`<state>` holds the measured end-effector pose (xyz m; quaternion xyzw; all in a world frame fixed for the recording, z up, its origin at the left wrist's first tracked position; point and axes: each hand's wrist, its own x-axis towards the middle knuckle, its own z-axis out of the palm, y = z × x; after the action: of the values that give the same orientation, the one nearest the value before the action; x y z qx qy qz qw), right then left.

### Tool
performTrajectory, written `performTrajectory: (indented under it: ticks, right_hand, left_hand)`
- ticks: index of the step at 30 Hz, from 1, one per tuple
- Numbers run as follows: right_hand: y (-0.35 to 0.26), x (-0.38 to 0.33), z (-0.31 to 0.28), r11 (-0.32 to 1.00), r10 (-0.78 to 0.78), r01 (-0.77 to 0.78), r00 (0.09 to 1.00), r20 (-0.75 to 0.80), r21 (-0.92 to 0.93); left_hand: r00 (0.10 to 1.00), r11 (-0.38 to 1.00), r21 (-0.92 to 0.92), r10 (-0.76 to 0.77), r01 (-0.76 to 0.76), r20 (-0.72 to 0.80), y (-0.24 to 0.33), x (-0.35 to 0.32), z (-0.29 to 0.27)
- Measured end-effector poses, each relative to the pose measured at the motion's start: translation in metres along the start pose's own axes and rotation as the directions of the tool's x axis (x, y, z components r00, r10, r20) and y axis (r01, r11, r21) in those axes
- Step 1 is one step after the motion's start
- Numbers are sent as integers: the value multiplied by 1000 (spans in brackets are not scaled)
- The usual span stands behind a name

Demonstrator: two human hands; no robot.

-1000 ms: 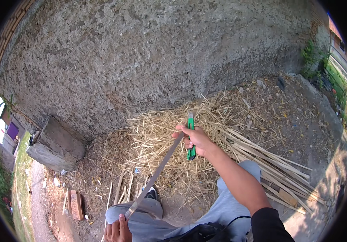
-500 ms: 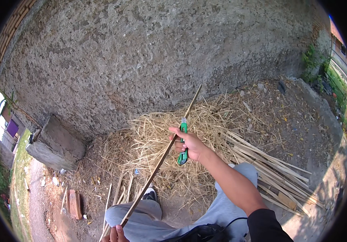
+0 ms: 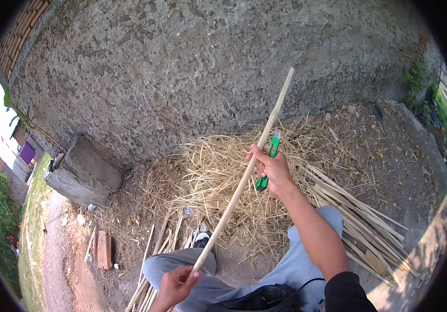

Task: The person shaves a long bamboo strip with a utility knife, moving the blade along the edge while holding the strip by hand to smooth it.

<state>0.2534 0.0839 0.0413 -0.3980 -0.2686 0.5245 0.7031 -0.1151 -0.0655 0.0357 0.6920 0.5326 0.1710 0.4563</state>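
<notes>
A long pale strip, probably split bamboo (image 3: 239, 190), slants from my lap up to the right in front of the wall. Around its lower end the fingers of my left hand (image 3: 177, 286) are closed. Higher up, my right hand (image 3: 271, 167) pinches the same strip between thumb and fingers. That hand also holds a green utility knife (image 3: 274, 147), its blade end pointing up beside the strip. A heap of thin shavings (image 3: 218, 171) lies on the ground beyond my knees.
Many long strips (image 3: 358, 223) lie in a pile to my right, and more strips (image 3: 143, 294) lie by my left leg. A rough wall (image 3: 182, 78) rises ahead. On the left stand a concrete block (image 3: 85, 174) and a reddish brick (image 3: 103, 249).
The strip has turned over from its dark side to its pale side. Both hands have moved: the left up and right into fuller view, the right slightly up and right.
</notes>
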Motion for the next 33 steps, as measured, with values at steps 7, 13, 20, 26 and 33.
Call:
performTrajectory:
  ticks: [7, 13, 20, 26, 33]
  right_hand:
    - [-1, 15, -8, 991, -113, 100, 982, -154, -88]
    - [-2, 33, -36, 827, -288, 143, 938, -192, -543]
    - [20, -19, -6, 160, -286, 246, 938, 193, -956]
    - [51, -53, -1, -99, -136, 333, 929, 345, -938]
    - [63, -59, 5, -143, -172, 267, 942, 289, -953]
  left_hand:
    - [945, 959, -59, 282, -276, 168, 14, 95, 24]
    - [940, 896, -435, 67, 91, 336, 67, 133, 46]
    - [984, 920, -384, 134, -80, 115, 48, 163, 59]
    - [988, 922, -372, 141, -110, 57, 37, 166, 67]
    - [979, 953, -227, 204, -202, -15, 40, 160, 70]
